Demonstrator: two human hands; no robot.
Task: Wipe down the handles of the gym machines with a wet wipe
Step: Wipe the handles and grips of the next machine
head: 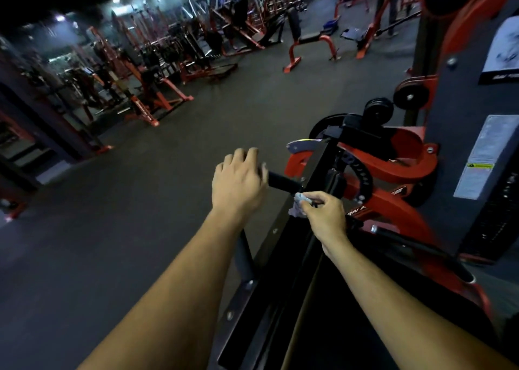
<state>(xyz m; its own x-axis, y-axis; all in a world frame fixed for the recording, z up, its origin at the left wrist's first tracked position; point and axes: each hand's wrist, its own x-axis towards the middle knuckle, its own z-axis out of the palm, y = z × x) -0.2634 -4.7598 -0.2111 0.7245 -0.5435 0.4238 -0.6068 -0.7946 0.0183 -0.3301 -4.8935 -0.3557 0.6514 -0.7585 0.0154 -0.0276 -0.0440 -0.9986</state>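
Note:
A short black handle (284,183) sticks out to the left from the black frame of a red and black gym machine (393,156). My left hand (238,180) is curled over the handle's free end, thumb beside it, slightly blurred. My right hand (325,215) pinches a crumpled pale wet wipe (299,205) between thumb and fingers. The wipe sits just below the handle's inner end, where it meets the frame. Whether the wipe touches the handle cannot be told.
A second black grip bar (421,250) lies lower right on the same machine, and a grey bar (245,253) juts out under my left wrist. A weight stack tower (483,156) stands at right. Dark open floor (140,201) spreads left; red benches (306,43) and racks stand farther back.

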